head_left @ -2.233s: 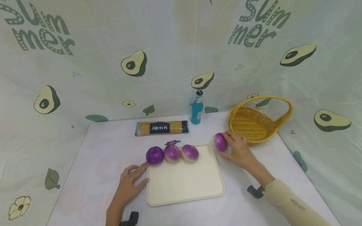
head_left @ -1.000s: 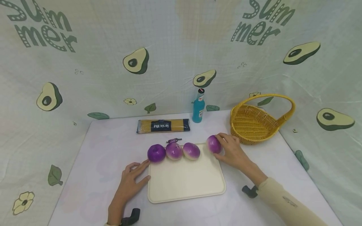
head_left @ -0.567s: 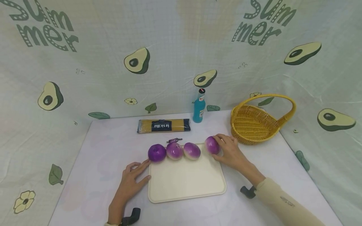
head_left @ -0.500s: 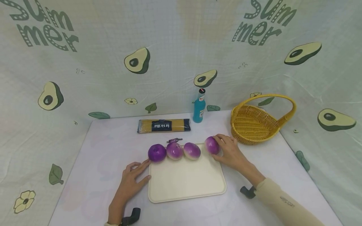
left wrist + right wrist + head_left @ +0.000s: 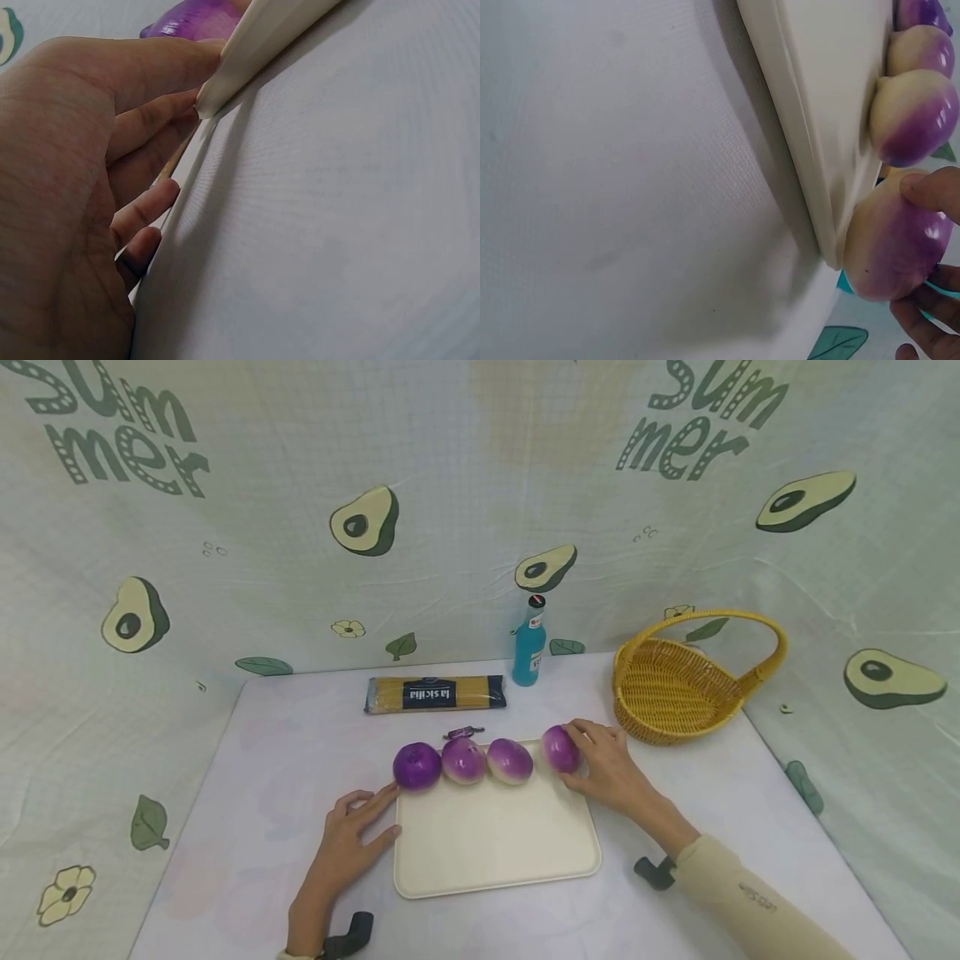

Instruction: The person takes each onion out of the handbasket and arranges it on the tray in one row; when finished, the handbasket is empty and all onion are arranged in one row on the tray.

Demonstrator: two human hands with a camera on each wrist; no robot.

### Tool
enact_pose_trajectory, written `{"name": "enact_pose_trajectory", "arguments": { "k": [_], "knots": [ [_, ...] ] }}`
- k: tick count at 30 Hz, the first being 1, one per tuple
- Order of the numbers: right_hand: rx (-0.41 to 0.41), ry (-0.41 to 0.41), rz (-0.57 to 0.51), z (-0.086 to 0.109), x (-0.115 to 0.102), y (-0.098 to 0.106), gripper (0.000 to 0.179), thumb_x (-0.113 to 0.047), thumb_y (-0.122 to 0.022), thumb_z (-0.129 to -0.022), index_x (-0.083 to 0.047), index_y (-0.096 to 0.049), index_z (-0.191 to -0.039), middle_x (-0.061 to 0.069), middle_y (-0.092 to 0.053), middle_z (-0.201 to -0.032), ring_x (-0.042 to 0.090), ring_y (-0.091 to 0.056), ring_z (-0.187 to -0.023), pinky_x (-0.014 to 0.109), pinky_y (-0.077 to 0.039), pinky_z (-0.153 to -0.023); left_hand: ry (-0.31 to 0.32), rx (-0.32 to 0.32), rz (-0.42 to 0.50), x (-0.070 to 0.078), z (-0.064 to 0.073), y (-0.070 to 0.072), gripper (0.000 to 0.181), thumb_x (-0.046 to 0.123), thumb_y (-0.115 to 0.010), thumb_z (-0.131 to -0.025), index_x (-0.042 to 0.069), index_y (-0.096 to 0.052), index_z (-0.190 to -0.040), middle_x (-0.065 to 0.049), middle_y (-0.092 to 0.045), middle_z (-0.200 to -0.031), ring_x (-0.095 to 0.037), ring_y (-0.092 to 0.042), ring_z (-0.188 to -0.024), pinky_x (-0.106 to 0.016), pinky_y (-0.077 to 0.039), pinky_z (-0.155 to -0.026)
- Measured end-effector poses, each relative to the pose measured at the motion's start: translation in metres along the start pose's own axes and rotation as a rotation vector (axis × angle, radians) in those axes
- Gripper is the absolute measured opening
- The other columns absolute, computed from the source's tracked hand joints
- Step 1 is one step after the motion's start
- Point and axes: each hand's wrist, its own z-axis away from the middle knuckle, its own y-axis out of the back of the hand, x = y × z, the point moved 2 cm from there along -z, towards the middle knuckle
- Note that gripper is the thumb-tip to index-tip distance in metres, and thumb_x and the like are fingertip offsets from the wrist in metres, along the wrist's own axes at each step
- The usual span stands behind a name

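Along the far edge of a cream tray (image 5: 495,843) sit a dark purple, round onion-like vegetable (image 5: 417,767) and two purple-and-white turnips, a left one (image 5: 463,761) and a right one (image 5: 510,762). My right hand (image 5: 611,768) holds another turnip (image 5: 559,749) at the tray's far right corner, thumb and fingers on either side of it. In the right wrist view this held turnip (image 5: 892,240) overlaps the corner. My left hand (image 5: 351,843) touches the tray's left edge with extended fingertips and thumb, its index fingertip close to the dark purple vegetable.
Behind the tray lie a small purple wrapped candy (image 5: 463,732) and a pack of spaghetti (image 5: 437,693). A blue bottle (image 5: 528,652) stands by the back cloth. To the right is a yellow wicker basket (image 5: 667,693) with a tall handle.
My right hand has carried its turnip leftward from beside the basket to the tray's far right corner, then slightly nearer. The left hand stays at the tray's left edge.
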Motion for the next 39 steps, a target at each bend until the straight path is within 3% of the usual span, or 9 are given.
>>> {"name": "enact_pose_trajectory", "arguments": {
  "k": [25,39],
  "knots": [
    [-0.086,-0.034,-0.014,0.0014,-0.0048,-0.0041,0.073,-0.028,-0.088,-0.074,-0.001,-0.058,-0.135,0.017,-0.055,-0.131,0.033,-0.05,-0.124,0.054,-0.03,-0.1,0.003,0.001,0.024,0.0039,0.0029,0.0018,0.06,0.046,-0.071,-0.091,0.031,-0.053,-0.146,0.013,-0.05,-0.148,-0.024,-0.037,-0.133,-0.058,-0.027,-0.108],
    [-0.083,-0.035,-0.021,0.0039,-0.0062,-0.0065,0.073,-0.027,-0.088,-0.076,0.0,-0.056,-0.136,0.017,-0.054,-0.132,0.033,-0.05,-0.123,0.053,-0.032,-0.098,-0.005,0.0,0.014,0.0058,0.0033,0.0013,0.06,0.044,-0.072,-0.091,0.031,-0.053,-0.146,0.011,-0.05,-0.149,-0.024,-0.037,-0.134,-0.06,-0.027,-0.108]
  ]
}}
